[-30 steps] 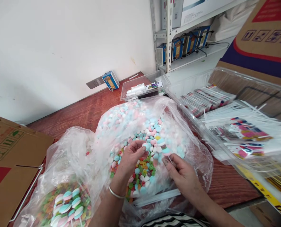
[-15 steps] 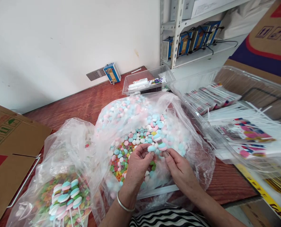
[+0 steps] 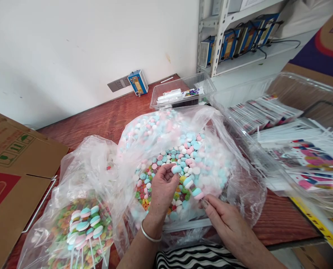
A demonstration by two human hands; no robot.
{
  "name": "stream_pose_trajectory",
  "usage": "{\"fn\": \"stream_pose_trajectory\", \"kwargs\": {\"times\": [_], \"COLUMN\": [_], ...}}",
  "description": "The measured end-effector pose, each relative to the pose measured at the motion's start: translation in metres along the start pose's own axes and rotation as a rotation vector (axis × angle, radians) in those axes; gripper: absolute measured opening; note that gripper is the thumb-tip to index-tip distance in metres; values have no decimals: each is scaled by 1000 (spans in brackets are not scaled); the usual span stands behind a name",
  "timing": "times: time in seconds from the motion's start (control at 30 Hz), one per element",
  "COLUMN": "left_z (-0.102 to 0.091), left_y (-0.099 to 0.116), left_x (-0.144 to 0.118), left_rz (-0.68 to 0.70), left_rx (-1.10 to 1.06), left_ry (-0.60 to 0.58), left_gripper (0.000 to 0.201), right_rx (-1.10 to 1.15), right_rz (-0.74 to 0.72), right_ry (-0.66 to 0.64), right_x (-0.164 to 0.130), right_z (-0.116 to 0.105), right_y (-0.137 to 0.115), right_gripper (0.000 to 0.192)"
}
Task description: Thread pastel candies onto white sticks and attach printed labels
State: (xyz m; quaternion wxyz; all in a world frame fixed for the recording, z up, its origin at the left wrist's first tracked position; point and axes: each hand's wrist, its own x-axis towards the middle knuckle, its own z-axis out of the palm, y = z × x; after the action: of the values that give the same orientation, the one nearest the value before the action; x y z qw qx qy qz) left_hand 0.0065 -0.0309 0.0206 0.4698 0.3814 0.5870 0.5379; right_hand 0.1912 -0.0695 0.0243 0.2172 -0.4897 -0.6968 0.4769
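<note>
My left hand [image 3: 163, 186] hovers over an open clear plastic bag [image 3: 239, 179] full of pastel pink, blue and white candies and coloured ring candies. Its fingertips pinch one blue candy piece [image 3: 176, 169]. My right hand [image 3: 225, 222] holds a thin white stick carrying a few stacked candies [image 3: 191, 185], pointing up and left toward the left hand. A silver bangle [image 3: 149, 236] sits on my left wrist.
A second plastic bag [image 3: 82, 224] of finished candy skewers lies at lower left. Cardboard boxes [image 3: 12, 175] stand at left. Clear trays [image 3: 284, 123] of packaged sticks sit at right, a small clear tub [image 3: 183, 93] behind, white sticks [image 3: 186, 225] under my hands, metal shelving at back right.
My right hand has dropped lower and drawn back with the skewer. My left hand stayed over the bag with a blue candy pinched. The view has shifted slightly right.
</note>
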Motion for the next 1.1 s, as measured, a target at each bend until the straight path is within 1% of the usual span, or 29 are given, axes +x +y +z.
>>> {"fn": "stream_pose_trajectory", "kwargs": {"times": [0.17, 0.37, 0.53, 0.7, 0.87, 0.93, 0.97, 1.03, 1.1], "left_z": [3, 4, 2, 1, 2, 3, 5, 9, 15], "left_y": [3, 3, -2, -8, -10, -10, -9, -5, 0], "left_x": [-3, -5, -4, -6, -9, -10, -11, -11, -10], "left_rz": [17, 50, 176, 250, 309, 274, 227, 94, -43], "left_rx": [45, 78, 144, 231, 296, 242, 175, -54, -344], "left_ry": [-18, -44, -75, -60, -17, -26, -38, -42, 5], "left_gripper": [22, 21, 20, 22, 22, 22, 22, 21, 17], "right_rx": [78, 267, 396, 370, 286, 221, 183, 107, 37], "right_rz": [37, 86, 108, 90, 52, 30, 15, -23, -59], "right_ry": [-7, -8, -22, -1, 18, 46, 64, 103, 130], "right_x": [1, -1, -2, 2, 5, 5, 6, 7, 9], "right_z": [-1, 4, 9, 9, 9, 11, 12, 15, 20], "right_y": [-1, 1, 1, -6, -15, -18, -19, -19, -17], "right_gripper": [31, 33, 31, 25, 28, 27, 27, 28, 30]}}
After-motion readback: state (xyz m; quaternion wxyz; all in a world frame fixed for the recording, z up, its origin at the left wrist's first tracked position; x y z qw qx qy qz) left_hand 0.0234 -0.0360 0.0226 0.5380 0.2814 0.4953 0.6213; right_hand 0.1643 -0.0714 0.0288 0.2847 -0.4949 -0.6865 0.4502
